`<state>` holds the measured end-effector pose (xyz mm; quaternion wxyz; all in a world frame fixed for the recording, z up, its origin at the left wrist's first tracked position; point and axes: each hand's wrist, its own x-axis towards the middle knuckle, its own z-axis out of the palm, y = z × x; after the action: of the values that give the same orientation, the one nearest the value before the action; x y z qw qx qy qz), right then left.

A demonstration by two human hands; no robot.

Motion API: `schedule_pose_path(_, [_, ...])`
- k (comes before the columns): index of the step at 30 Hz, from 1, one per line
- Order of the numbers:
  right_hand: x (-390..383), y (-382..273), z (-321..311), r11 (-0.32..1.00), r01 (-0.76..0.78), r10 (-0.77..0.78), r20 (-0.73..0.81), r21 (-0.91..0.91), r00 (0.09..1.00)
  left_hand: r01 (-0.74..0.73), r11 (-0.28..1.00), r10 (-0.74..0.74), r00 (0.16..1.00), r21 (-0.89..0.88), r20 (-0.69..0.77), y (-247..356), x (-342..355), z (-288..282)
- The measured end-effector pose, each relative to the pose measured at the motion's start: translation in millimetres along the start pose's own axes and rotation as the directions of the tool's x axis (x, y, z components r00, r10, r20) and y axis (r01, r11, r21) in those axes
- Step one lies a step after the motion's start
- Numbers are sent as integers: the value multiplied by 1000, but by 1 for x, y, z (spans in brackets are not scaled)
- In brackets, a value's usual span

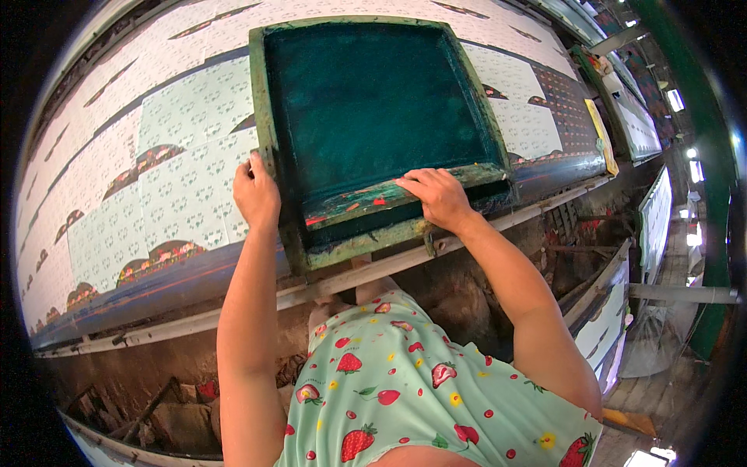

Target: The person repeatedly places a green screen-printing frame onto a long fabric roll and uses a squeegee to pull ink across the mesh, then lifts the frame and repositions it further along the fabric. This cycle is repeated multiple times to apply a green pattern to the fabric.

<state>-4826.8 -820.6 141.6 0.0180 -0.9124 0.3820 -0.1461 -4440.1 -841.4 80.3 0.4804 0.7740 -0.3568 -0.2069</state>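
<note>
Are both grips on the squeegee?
No: only the right grip is on the squeegee; the left grip is at the left side of the screen frame.

No word, number or sign can be read here. On the light green garment (424, 381), the finest parts of the print are too small to tell as letters. The frame (260, 86) and the patterned sheets (187, 191) show no readable text.
</note>
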Motion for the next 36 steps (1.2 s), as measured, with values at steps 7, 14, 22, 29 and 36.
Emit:
schedule_pose_path(7, [73, 62, 24, 998, 44, -48, -78, -49, 996, -6, 999, 7, 999, -40, 39, 0, -2, 0])
schedule_pose_path(14, [186, 139, 53, 999, 26, -29, -79, -38, 996, 50, 999, -50, 998, 11, 30, 1, -1, -5])
schedule_pose_path(22, [307, 220, 75, 992, -46, 41, -48, -114, 998, 145, 987, -139, 987, 74, -83, 14, -7, -6])
schedule_pose_path(29, [363, 265, 85, 993, -23, 17, -46, -118, 999, 158, 977, -132, 976, 141, -173, 5, -8, 0])
schedule_pose_path(36, [372, 269, 69, 985, -60, 52, -57, -161, 997, 167, 977, -140, 971, 132, -192, 2, -10, 1])
